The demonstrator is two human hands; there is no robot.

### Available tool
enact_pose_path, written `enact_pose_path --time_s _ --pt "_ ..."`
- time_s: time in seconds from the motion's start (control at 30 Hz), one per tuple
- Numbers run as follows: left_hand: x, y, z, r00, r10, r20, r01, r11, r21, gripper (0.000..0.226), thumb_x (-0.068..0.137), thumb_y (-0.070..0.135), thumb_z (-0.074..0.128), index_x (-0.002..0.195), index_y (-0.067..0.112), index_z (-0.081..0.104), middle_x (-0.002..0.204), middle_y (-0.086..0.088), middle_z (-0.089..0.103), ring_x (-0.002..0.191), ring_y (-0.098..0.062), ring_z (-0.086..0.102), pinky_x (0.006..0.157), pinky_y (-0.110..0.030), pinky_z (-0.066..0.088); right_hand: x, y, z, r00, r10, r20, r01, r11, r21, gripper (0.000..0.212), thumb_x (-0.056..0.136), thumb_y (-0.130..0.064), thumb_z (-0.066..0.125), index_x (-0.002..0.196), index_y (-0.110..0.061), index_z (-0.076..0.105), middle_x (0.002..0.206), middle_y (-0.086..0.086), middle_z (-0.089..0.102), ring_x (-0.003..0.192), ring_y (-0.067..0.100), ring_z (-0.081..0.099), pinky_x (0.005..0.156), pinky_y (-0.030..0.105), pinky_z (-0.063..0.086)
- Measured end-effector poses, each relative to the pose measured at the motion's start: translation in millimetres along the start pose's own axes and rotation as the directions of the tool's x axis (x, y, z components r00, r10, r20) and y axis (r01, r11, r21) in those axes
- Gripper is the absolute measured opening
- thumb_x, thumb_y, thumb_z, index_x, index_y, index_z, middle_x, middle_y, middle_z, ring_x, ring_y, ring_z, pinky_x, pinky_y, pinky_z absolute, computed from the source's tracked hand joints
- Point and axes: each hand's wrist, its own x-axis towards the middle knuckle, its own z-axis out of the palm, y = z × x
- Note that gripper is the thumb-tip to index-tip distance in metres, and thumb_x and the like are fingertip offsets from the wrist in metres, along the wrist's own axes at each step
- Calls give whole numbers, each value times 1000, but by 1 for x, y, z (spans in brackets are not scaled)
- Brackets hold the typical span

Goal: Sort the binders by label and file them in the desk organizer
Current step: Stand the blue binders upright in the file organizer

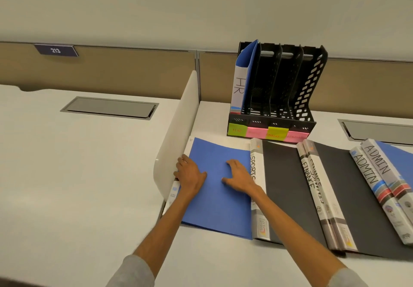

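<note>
A flat blue plastic binder (218, 188) is seen lying at the near left of the white desk (212, 262), beside a white divider panel (176, 134). The left hand (190, 173) is curled over its left edge, fingers closed on the spine side; the right hand (240, 177) is pressed flat on the cover, fingers spread. To the right, black binders marked SPORTS (257, 188) and FINANCE (312, 188) and blue ones marked ADMIN (377, 181) are laid out. Farther back, a black perforated desk organizer (290, 98) with coloured sticky labels is stood, a blue HR binder (242, 78) upright in its leftmost slot.
</note>
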Motion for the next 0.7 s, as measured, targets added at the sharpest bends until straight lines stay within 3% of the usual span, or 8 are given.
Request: enact_pose_path --time_s 0.17,0.33,0.43,0.5,0.6,0.7 --pt "-1 -6 -6 989 -126 80 132 989 -63 90 67 50 81 127 -1 37 126 -16 53 117 -33 53 92 -40 44 -9 4 12 1000 -23 -10 22 998 -54 65 91 -25 59 149 -11 32 158 7 23 148 24 19 122 43 13" --pt "1 -8 -18 980 -147 135 182 937 -297 91 69 25 83 134 -4 26 113 -15 59 107 -35 58 90 -41 47 -10 5 10 1000 -16 19 17 999 -43 65 91 -18 58 150 -13 30 160 9 19 149 24 14 123 44 7" --pt "2 -12 -26 983 -127 135 174 885 -433 80 68 20 82 127 1 32 99 -9 54 90 -29 58 82 -40 51 -10 5 7 999 -13 30 14 1000 -10 65 91 -16 57 150 -14 30 160 9 20 149 25 14 122 45 8" --pt "2 -15 -30 986 -95 134 152 835 -528 75 68 21 82 126 5 37 106 -8 54 88 -24 53 73 -35 48 -9 4 4 999 -12 30 12 1000 27 63 91 -16 58 149 -14 32 159 9 21 148 25 17 122 44 10" --pt "2 -16 -36 992 -77 102 125 748 -652 74 67 17 82 129 10 44 118 -8 58 90 -21 55 72 -31 47 -10 2 -2 1000 -4 26 2 997 80 62 92 -18 59 148 -15 34 158 8 25 146 26 23 121 45 17" --pt "-1 -10 -51 985 -69 157 169 529 -831 76 66 2 77 134 7 44 108 -7 62 81 -18 62 63 -30 54 -10 -2 -10 1000 -8 -10 9 991 135 61 94 -28 61 147 -14 35 156 7 29 144 25 28 119 45 25"
